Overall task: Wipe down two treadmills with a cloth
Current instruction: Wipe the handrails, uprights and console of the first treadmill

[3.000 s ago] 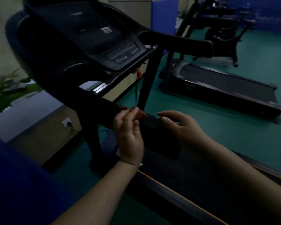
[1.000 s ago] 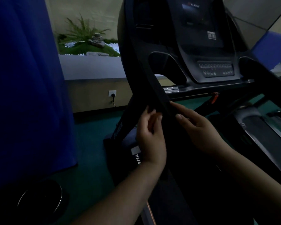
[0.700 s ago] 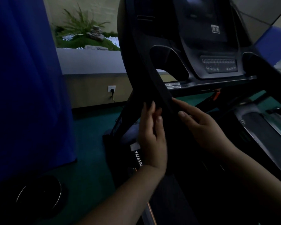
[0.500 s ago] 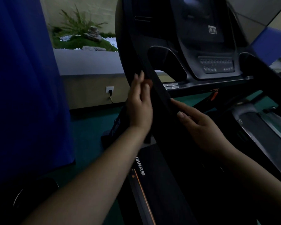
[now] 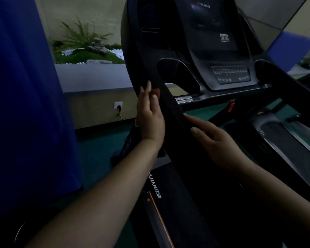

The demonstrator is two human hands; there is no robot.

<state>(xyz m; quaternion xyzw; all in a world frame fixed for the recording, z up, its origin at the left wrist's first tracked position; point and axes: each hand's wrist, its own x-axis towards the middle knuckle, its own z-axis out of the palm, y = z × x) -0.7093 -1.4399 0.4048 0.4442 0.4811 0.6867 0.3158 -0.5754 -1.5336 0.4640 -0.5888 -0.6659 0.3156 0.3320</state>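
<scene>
Pressing an apparently orange cloth (image 5: 155, 91), left hand (image 5: 150, 117) meets handrail (image 5: 170, 102).

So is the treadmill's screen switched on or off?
Off, it seems: the console screen is dark, showing only the brand name at its top, and no lit figures. The room is dim, so a faint standby light cannot be ruled out.

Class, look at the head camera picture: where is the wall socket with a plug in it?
The wall socket sits left of centre, low on the beige wall under the planter ledge, just left of the left hand on the treadmill's handrail.
</scene>
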